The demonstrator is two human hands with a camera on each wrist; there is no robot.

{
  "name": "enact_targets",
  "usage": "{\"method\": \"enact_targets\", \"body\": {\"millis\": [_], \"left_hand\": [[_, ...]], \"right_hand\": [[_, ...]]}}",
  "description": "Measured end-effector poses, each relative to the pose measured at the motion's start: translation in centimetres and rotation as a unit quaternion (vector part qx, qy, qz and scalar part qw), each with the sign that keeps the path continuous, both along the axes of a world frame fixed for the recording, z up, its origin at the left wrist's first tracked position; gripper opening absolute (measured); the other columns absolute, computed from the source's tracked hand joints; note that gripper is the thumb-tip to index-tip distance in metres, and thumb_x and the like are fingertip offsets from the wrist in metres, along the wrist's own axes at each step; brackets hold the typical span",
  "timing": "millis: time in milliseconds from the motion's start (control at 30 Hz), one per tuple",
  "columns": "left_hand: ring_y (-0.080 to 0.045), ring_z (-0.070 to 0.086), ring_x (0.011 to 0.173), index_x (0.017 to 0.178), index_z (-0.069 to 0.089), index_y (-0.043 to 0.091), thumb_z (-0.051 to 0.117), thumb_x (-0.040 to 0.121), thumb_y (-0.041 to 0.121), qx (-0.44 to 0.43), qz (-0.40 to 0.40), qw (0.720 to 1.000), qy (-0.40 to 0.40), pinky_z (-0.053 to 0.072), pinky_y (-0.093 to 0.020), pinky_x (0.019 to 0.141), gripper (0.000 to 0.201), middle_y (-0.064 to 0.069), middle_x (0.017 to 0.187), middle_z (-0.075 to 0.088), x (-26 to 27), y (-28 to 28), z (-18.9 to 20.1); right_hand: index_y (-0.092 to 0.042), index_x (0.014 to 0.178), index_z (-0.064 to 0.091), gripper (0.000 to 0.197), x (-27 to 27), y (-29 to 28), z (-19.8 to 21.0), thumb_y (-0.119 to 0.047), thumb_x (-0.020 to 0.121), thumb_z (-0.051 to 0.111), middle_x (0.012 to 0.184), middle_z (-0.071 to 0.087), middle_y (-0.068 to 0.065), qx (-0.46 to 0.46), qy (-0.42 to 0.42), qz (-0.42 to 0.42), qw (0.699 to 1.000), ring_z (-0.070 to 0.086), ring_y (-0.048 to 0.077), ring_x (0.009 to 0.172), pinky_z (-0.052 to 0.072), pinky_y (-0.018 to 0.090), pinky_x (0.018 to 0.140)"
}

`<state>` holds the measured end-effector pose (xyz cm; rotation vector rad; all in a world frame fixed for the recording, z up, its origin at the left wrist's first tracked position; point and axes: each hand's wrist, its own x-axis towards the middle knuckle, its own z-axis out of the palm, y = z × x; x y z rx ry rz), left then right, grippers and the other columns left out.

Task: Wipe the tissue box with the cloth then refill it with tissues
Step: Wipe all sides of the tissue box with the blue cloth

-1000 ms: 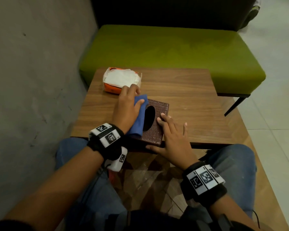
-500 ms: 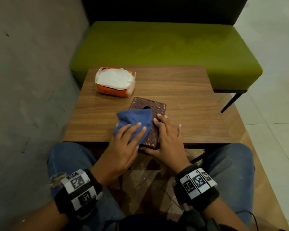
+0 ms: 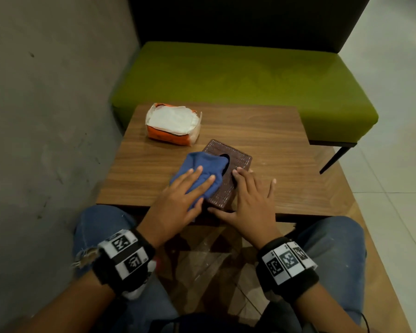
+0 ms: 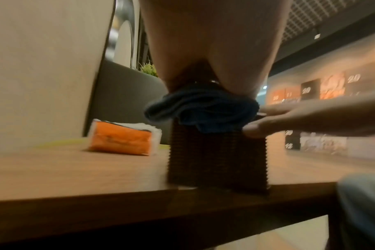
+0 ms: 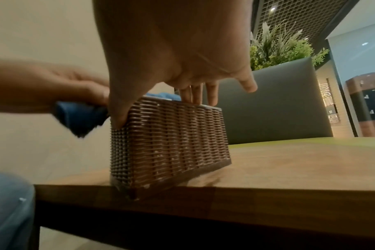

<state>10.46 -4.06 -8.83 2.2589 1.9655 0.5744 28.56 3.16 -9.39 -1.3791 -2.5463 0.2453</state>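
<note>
The brown woven tissue box (image 3: 237,157) stands at the table's near edge, its oval slot partly covered. A blue cloth (image 3: 205,164) lies over the box's top and left edge. My left hand (image 3: 190,186) presses flat on the cloth with straight fingers. My right hand (image 3: 247,188) rests on the box's right part, fingers on top and thumb against the near end. The left wrist view shows the cloth (image 4: 203,110) bunched on the box (image 4: 216,157). In the right wrist view my thumb sits at the box's (image 5: 171,143) near corner. An orange tissue pack (image 3: 173,123) lies at the far left.
The wooden table (image 3: 274,150) is small, and its near edge is over my knees. A green bench (image 3: 238,80) stands right behind it, and a grey wall (image 3: 46,116) lies to the left. Tiled floor (image 3: 394,164) is on the right.
My left hand has pulled the cloth from the box's far left, by the tissue pack, back over its near half. The right hand has stayed on the box.
</note>
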Motion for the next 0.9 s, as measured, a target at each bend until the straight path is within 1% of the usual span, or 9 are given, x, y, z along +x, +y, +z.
{"method": "enact_targets", "body": {"millis": [67, 133, 200, 267, 333, 467, 633, 800, 900], "left_hand": [[-0.004, 0.040, 0.126, 0.137, 0.046, 0.023, 0.037, 0.095, 0.030, 0.034, 0.041, 0.994, -0.096, 0.032, -0.019, 0.105, 0.043, 0.003, 0.142, 0.044, -1.8, -1.2, 0.1], [0.014, 0.052, 0.094, 0.120, 0.056, 0.020, 0.039, 0.099, 0.021, 0.055, 0.149, 0.953, -0.257, 0.041, -0.012, 0.082, 0.027, 0.014, 0.109, 0.061, -2.6, -1.5, 1.3], [0.012, 0.056, 0.070, 0.097, 0.056, 0.018, 0.038, 0.100, 0.012, 0.056, 0.270, 0.845, -0.458, 0.044, -0.013, 0.068, 0.019, 0.018, 0.078, 0.060, -3.2, -1.4, 2.8], [0.000, 0.059, 0.073, 0.088, 0.055, 0.019, 0.039, 0.100, 0.020, 0.048, 0.315, 0.720, -0.617, 0.048, -0.022, 0.074, 0.021, 0.010, 0.079, 0.062, -4.2, -1.7, 4.0], [-0.011, 0.059, 0.081, 0.097, 0.058, 0.017, 0.043, 0.098, 0.031, 0.038, 0.315, 0.658, -0.683, 0.048, -0.030, 0.075, 0.021, 0.000, 0.092, 0.061, -5.2, -2.0, 4.5], [-0.021, 0.064, 0.093, 0.128, 0.051, 0.006, 0.059, 0.087, 0.039, -0.035, 0.258, 0.676, -0.690, 0.052, -0.030, 0.076, 0.054, -0.015, 0.112, 0.063, -6.0, -1.5, 4.8], [-0.016, 0.067, 0.071, 0.107, 0.063, 0.005, 0.059, 0.089, 0.013, 0.008, 0.306, 0.699, -0.646, 0.056, -0.022, 0.060, 0.020, -0.011, 0.087, 0.067, -7.7, 0.0, 6.9], [-0.010, 0.065, 0.070, 0.089, 0.061, 0.020, 0.055, 0.090, 0.007, 0.071, 0.285, 0.793, -0.534, 0.054, -0.018, 0.057, 0.014, 0.000, 0.081, 0.065, -8.7, 4.3, 9.5], [-0.009, 0.062, 0.088, 0.106, 0.058, 0.019, 0.053, 0.092, 0.009, 0.098, 0.245, 0.860, -0.437, 0.051, -0.020, 0.072, 0.017, 0.003, 0.096, 0.063, -8.7, 7.9, 10.1]], "right_hand": [[-0.019, 0.142, 0.045, 0.103, -0.5, 0.0, 0.4, -0.086, 0.063, 0.035, 0.147, 0.045, 0.003, -0.005, -0.014, -0.003, 1.000, 0.040, 0.028, 0.138, 0.018, 0.069, 0.110], [-0.030, 0.147, 0.033, 0.105, -0.5, 0.2, 1.1, -0.089, 0.061, 0.028, 0.153, 0.032, 0.002, -0.043, -0.018, 0.008, 0.999, 0.023, 0.028, 0.146, 0.008, 0.067, 0.115], [-0.037, 0.149, 0.027, 0.102, -0.3, 0.2, 2.0, -0.090, 0.061, 0.028, 0.158, 0.022, 0.001, -0.063, -0.011, 0.029, 0.998, 0.009, 0.026, 0.150, 0.002, 0.065, 0.115], [-0.040, 0.149, 0.025, 0.093, -0.2, 0.2, 2.8, -0.085, 0.069, 0.042, 0.162, 0.012, 0.000, -0.056, -0.014, 0.056, 0.997, 0.001, 0.025, 0.151, -0.001, 0.064, 0.115], [-0.039, 0.150, 0.025, 0.086, -0.4, 0.2, 3.5, -0.074, 0.077, 0.054, 0.163, 0.006, -0.002, -0.070, -0.044, 0.086, 0.993, -0.005, 0.023, 0.151, -0.003, 0.063, 0.115], [-0.028, 0.147, 0.031, 0.079, -2.3, -0.1, 3.9, -0.064, 0.082, 0.058, 0.158, 0.024, -0.001, -0.077, -0.092, 0.122, 0.985, 0.001, 0.021, 0.151, -0.005, 0.060, 0.116], [-0.022, 0.131, 0.048, 0.052, -4.0, 0.6, 3.6, -0.049, 0.088, 0.059, 0.136, 0.040, 0.001, -0.103, -0.060, 0.087, 0.989, 0.028, 0.022, 0.137, 0.017, 0.058, 0.116], [-0.017, 0.106, 0.050, 0.032, -5.2, 3.0, 4.5, -0.043, 0.090, 0.061, 0.104, 0.045, -0.002, -0.158, 0.222, 0.018, 0.962, 0.046, 0.020, 0.105, 0.038, 0.034, 0.085], [-0.023, 0.104, 0.055, 0.029, -5.7, 4.2, 6.0, -0.049, 0.090, 0.058, 0.104, 0.063, -0.003, -0.309, 0.398, -0.028, 0.863, 0.061, 0.018, 0.101, 0.052, 0.037, 0.086]]}}
